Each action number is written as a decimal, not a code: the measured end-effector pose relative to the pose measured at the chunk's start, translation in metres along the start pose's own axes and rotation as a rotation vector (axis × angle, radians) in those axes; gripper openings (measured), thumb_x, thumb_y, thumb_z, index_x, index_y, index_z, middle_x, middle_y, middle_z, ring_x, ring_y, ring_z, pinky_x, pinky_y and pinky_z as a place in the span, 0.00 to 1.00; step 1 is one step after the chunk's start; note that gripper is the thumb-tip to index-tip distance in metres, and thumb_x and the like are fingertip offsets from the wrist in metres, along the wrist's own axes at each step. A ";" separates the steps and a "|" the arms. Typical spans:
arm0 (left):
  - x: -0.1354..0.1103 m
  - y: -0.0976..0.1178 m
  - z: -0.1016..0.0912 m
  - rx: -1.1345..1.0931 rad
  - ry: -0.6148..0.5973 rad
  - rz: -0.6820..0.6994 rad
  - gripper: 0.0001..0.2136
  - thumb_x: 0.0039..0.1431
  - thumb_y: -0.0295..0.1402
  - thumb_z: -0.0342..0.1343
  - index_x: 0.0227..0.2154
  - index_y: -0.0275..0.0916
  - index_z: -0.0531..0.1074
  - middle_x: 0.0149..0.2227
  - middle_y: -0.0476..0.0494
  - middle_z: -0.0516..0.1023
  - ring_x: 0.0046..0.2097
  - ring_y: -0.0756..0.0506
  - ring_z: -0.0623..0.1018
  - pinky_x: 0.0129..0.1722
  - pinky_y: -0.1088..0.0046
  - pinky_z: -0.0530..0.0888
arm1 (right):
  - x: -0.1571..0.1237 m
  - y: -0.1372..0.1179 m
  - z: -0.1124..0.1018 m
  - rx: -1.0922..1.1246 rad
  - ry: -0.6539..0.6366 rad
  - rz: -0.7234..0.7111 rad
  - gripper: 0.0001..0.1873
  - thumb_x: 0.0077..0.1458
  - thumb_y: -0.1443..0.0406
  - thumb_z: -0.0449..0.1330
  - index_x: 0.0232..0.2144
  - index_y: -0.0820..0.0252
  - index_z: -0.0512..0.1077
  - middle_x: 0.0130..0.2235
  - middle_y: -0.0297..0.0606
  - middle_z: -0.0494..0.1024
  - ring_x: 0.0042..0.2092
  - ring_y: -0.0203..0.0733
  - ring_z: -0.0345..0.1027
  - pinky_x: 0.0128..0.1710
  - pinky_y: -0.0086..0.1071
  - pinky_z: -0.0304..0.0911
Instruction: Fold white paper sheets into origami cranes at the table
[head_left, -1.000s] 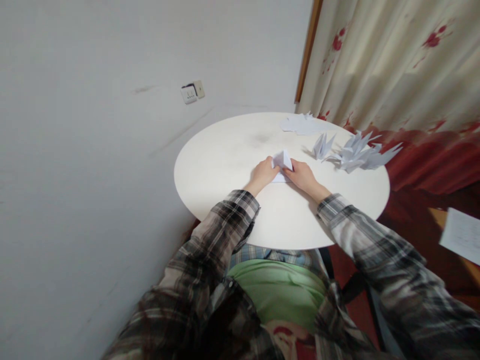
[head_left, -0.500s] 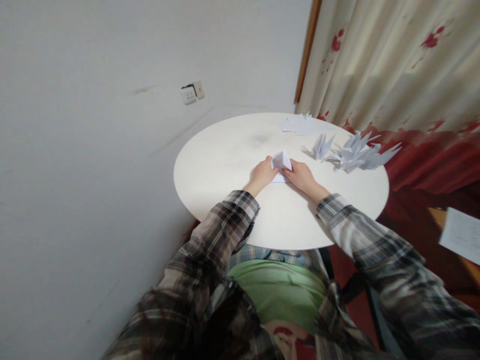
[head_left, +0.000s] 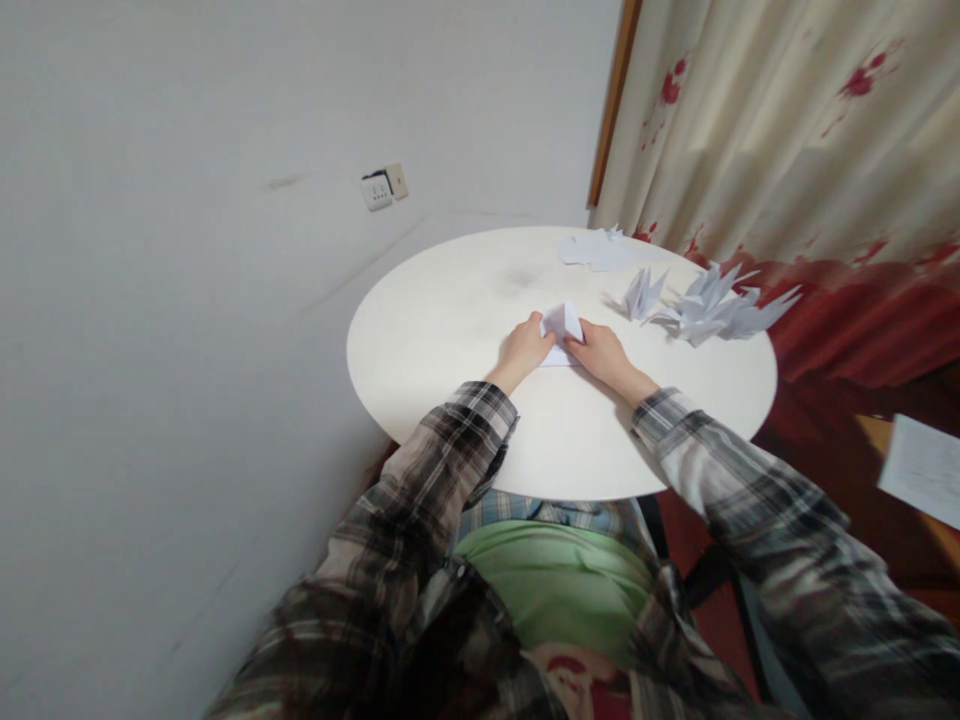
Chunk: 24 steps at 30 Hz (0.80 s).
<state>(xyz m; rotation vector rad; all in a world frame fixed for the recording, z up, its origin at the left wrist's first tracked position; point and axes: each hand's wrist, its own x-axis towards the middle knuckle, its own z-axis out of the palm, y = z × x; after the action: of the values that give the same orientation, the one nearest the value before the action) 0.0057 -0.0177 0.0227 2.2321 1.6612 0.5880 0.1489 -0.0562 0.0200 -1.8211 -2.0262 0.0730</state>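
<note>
Between my hands, near the middle of the round white table (head_left: pixel 435 330), is a partly folded sheet of white paper (head_left: pixel 562 320). One flap stands up from it, and its lower part lies on the tabletop. My left hand (head_left: pixel 526 345) grips the paper's left side, thumb towards me. On the opposite side my right hand (head_left: pixel 602 352) pinches the flap's edge with the thumb in front. The fingers behind the paper are hidden.
Folded paper cranes (head_left: pixel 705 308) cluster at the table's right, with a single paper crane (head_left: pixel 641 296) beside them. Flat white paper pieces (head_left: pixel 600 250) lie at the far edge. A wall (head_left: pixel 187 300) borders the left, a curtain (head_left: pixel 787 130) the right.
The flap's opening looks slightly wider than before. Both hands stay in nearly the same place on the paper.
</note>
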 end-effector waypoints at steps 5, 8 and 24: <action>-0.001 0.001 -0.001 -0.003 -0.005 0.003 0.17 0.59 0.35 0.46 0.50 0.37 0.63 0.49 0.34 0.75 0.50 0.41 0.75 0.46 0.67 0.69 | 0.001 0.001 0.001 -0.010 0.004 0.004 0.14 0.57 0.63 0.49 0.41 0.62 0.70 0.41 0.46 0.78 0.40 0.46 0.70 0.36 0.31 0.57; -0.001 0.001 -0.002 -0.004 -0.007 0.000 0.17 0.59 0.35 0.46 0.50 0.37 0.64 0.49 0.34 0.75 0.50 0.41 0.75 0.46 0.67 0.69 | 0.001 0.001 0.002 -0.012 0.010 0.002 0.14 0.57 0.63 0.50 0.41 0.62 0.70 0.41 0.46 0.78 0.40 0.46 0.70 0.36 0.31 0.57; -0.002 0.002 -0.004 0.004 -0.003 0.016 0.17 0.58 0.35 0.46 0.49 0.36 0.65 0.48 0.35 0.76 0.49 0.40 0.76 0.45 0.67 0.70 | 0.001 0.001 0.000 -0.006 0.006 -0.002 0.14 0.57 0.63 0.49 0.41 0.62 0.70 0.41 0.46 0.78 0.40 0.46 0.70 0.36 0.31 0.57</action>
<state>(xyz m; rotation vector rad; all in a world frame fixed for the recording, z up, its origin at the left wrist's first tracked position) 0.0054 -0.0207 0.0267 2.2498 1.6460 0.5862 0.1498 -0.0553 0.0196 -1.8208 -2.0265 0.0611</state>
